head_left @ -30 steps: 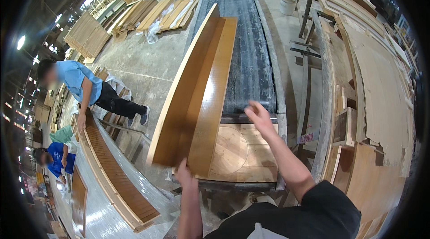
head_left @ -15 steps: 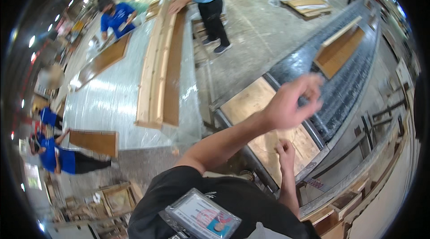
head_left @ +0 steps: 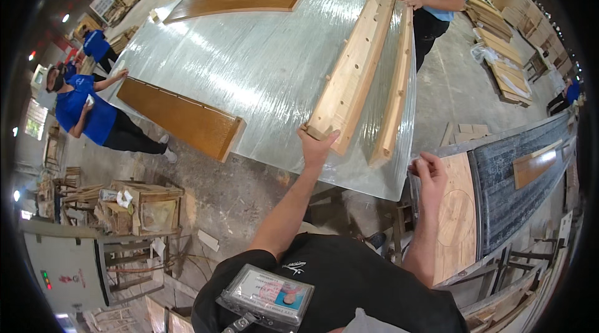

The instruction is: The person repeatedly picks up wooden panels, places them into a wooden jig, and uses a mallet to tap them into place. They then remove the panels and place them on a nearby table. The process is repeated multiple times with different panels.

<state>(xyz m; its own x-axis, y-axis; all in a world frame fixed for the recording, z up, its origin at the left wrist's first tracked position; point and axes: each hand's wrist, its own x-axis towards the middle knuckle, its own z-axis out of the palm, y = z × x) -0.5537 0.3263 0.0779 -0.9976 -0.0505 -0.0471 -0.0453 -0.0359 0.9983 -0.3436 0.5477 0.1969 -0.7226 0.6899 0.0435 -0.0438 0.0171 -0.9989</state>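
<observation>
My left hand grips the near end of a long, pale wooden beam with dark holes along it. Its thumb lies on the right side and its fingers on the left. A narrower wooden beam lies to the right, apart from it at the near end. Both rest on a table wrapped in clear plastic film. My right hand is raised beside a plywood panel, its fingers curled in; whatever it may hold is hidden. At the beams' far end are a co-worker's hands.
Brown wooden boards lie along the table's far edge and near left edge. A co-worker in blue stands at the left. To my right runs a dark roller conveyor carrying a wooden piece. A control cabinet stands lower left.
My view has swung left toward the table. My left hand has gone from above the conveyor to the beam's end and closed on it. My right hand remains curled near the plywood.
</observation>
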